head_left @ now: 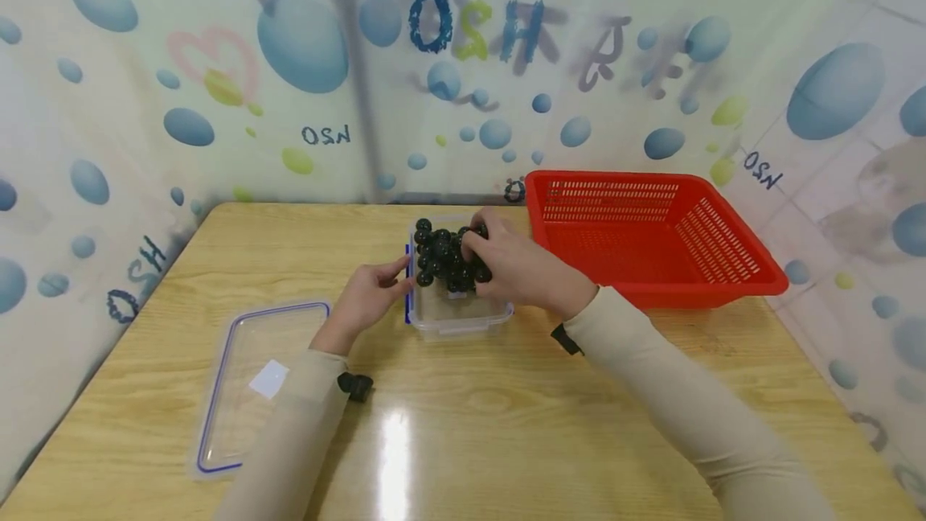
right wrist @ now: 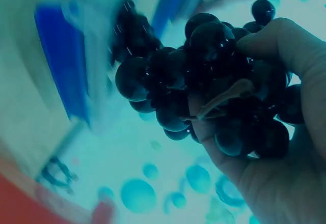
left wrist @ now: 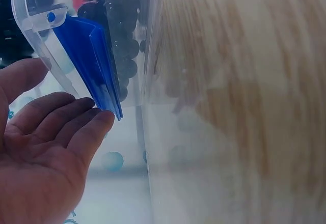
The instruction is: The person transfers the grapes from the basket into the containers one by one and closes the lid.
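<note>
My right hand (head_left: 515,265) grips a bunch of dark grapes (head_left: 443,254) over a clear plastic box (head_left: 436,309), thumb and fingers around the fruit. A brown stem (right wrist: 226,99) shows between the grapes in the right wrist view. More dark grapes (right wrist: 133,33) appear beyond the held ones, beside the box. Through the box wall, the left wrist view shows grapes (left wrist: 122,25) inside. At the box's left side is my left hand (head_left: 366,294), its fingers extended against the blue latch (left wrist: 94,56) and its thumb near the rim.
A red plastic basket (head_left: 651,289) with slotted sides stands right of the box. The clear lid with a blue seal (head_left: 246,376) lies at the left on the wooden table (head_left: 506,424), partly under the left sleeve. A patterned curtain (head_left: 463,127) hangs behind.
</note>
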Tool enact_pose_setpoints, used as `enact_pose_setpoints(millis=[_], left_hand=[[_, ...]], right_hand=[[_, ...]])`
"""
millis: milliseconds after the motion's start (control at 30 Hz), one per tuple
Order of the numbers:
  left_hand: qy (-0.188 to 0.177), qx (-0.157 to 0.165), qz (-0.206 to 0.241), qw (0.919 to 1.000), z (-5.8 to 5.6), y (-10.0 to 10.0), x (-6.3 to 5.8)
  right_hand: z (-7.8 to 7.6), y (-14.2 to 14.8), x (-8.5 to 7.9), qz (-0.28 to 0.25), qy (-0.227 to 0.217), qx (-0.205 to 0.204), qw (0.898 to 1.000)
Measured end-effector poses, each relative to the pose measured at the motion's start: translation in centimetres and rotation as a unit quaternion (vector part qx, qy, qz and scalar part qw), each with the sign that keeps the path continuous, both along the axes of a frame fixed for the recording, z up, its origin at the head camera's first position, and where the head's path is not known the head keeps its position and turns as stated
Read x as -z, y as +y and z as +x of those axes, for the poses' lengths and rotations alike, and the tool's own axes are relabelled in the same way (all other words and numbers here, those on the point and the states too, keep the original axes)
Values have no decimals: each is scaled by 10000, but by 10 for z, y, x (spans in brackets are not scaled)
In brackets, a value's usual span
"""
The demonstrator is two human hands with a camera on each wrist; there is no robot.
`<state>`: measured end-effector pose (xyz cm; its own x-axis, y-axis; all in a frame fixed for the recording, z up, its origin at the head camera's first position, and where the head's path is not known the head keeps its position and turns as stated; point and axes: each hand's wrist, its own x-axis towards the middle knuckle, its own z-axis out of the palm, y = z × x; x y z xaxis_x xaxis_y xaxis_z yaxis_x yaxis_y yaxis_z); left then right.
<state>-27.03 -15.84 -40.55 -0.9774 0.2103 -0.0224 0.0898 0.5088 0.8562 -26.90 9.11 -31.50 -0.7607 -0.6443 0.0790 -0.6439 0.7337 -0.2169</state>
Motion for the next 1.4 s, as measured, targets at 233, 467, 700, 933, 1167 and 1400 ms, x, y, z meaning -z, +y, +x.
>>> enact_pose_setpoints(millis=[233, 467, 700, 933, 1167, 1400], left_hand=[[96, -27, -30, 9999, -1, 3, 1], [-49, -46, 59, 10000, -1, 2, 1], [-57, -79, 72, 9999, -1, 2, 2], [-96, -90, 115, 9998, -2, 4, 0], [-57, -105, -2, 9999, -2, 4, 0], [-123, -76, -3, 9999, -3, 4, -1]], right_hand=[[1, -10, 26, 24, -21, -104, 9999], [0, 1, 44, -147, -205, -237, 9994], [-2, 6, 51, -310, -305, -227, 9988], [-2, 8, 52, -411, -395, -153, 9983], [0, 4, 48, -563, -169, -269, 9979], [-5, -4, 56, -144, 322, -1346, 9903]])
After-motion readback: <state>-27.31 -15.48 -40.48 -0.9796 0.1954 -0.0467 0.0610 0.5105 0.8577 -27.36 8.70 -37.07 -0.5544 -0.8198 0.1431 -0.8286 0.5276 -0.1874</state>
